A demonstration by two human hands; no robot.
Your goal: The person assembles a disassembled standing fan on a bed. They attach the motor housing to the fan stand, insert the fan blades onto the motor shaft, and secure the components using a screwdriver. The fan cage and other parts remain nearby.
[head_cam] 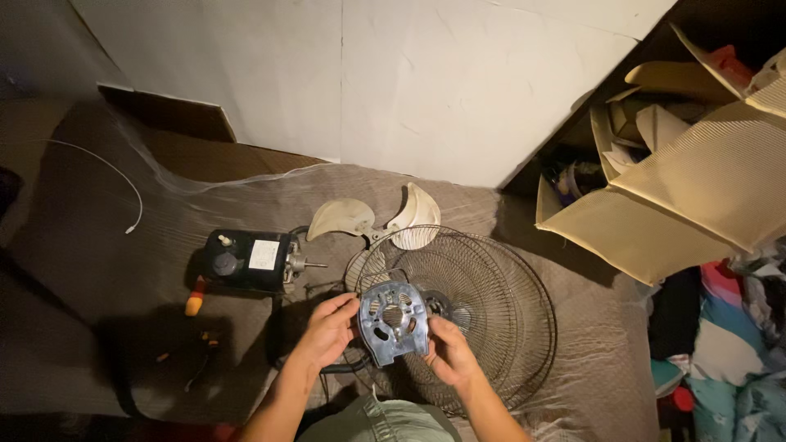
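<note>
A metal motor cover is held between the left hand and right hand, both closed on its side edges, above the fan guards. It is judged stiff, light and sharp-edged, so the rim is best gripped.

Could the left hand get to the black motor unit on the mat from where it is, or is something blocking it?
Probably yes: the black motor unit lies just up-left of the left hand with bare mat between. But that hand grips the metal plate, so it isn't free.

Mat with motor, grilles
</note>
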